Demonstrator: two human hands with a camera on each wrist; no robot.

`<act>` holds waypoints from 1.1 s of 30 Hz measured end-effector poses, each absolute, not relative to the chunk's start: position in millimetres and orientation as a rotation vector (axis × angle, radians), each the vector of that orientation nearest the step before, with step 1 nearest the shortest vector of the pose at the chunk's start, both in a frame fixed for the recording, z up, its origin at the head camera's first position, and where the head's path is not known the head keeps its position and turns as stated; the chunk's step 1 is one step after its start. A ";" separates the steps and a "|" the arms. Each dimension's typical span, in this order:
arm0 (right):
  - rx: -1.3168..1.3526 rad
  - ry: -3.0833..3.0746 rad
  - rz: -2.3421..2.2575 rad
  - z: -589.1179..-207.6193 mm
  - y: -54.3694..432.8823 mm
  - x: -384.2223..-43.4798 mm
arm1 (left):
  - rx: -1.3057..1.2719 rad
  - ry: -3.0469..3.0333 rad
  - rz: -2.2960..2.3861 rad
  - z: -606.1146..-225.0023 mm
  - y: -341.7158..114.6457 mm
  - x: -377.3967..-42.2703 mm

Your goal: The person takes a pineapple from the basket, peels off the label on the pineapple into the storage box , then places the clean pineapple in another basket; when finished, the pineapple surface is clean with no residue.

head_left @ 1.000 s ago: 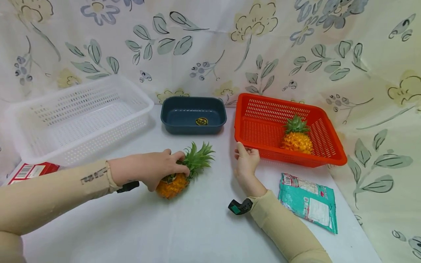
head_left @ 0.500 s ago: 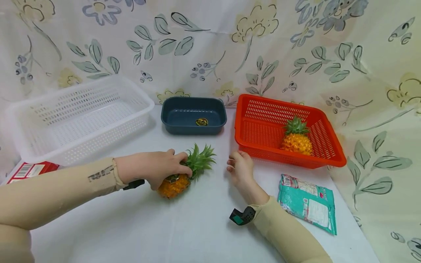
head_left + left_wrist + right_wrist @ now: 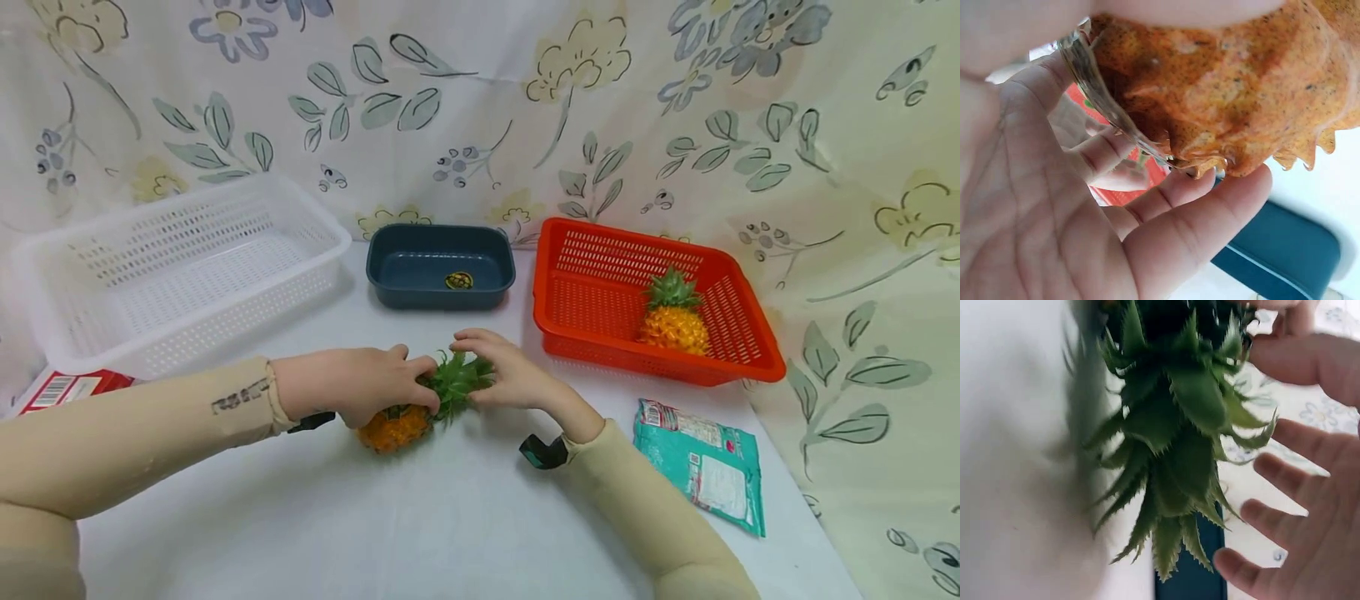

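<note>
My left hand (image 3: pixel 348 383) grips a small pineapple (image 3: pixel 395 429) lying tilted on the white table, its crown pointing right. In the left wrist view, the fingers and thumb curl round the orange body (image 3: pixel 1235 94), which has a shiny gold band (image 3: pixel 1100 87) near one end. My right hand (image 3: pixel 517 375) is at the green crown (image 3: pixel 455 383), its fingers spread around the leaves. The right wrist view shows those fingers (image 3: pixel 1282 475) relaxed beside the leaves (image 3: pixel 1166 437), the nearest fingertips right at the leaf edges.
A dark blue tray (image 3: pixel 442 298) stands behind the pineapple. At the back left is a white basket (image 3: pixel 225 312); a red basket (image 3: pixel 600 346) at the right holds another pineapple (image 3: pixel 675 329). A teal packet (image 3: pixel 701 467) lies front right, a red packet (image 3: pixel 75 387) far left.
My right hand has left the front edge of the red basket and moved left to the pineapple's crown, its fingers spreading. My left hand keeps its grip, shifting slightly right.
</note>
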State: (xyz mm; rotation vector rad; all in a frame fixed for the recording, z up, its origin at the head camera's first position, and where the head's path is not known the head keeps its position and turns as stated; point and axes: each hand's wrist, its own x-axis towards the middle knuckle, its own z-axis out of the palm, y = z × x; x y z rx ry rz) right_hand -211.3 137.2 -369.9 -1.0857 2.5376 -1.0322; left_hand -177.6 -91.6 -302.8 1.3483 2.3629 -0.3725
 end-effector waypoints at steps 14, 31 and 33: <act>-1.148 2.561 -0.672 -376.8 121.2 -220.9 | 1.410 2.407 -0.379 -299.7 -99.4 -169.3; -1.157 2.606 -0.645 -376.3 120.1 -220.1 | 0.159 2.731 1.425 -354.3 -141.5 -111.0; -1.160 2.613 -0.648 -377.3 120.1 -220.0 | 0.081 2.699 1.408 -368.0 -134.2 -107.4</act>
